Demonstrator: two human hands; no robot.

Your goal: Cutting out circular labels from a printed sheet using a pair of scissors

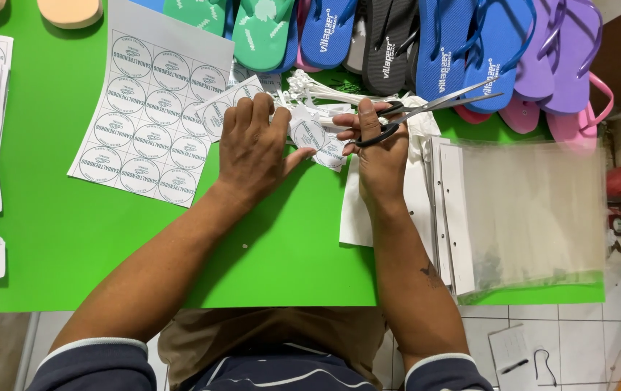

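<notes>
Your right hand (381, 156) has its fingers threaded through the black loops of the steel scissors (426, 110), clamped on the handles; the thin blades stand slightly apart, their long axis pointing up and right toward the row of rubber flip-flops (426, 36). Your left hand (252, 148) lies palm down, fingers together, pressing a cut strip of round paper labels (227, 101) at the heap's edge. The smooth green tabletop (71, 232) lies bare nearer you; glossy clear bags (528, 210) crowd the right side.
</notes>
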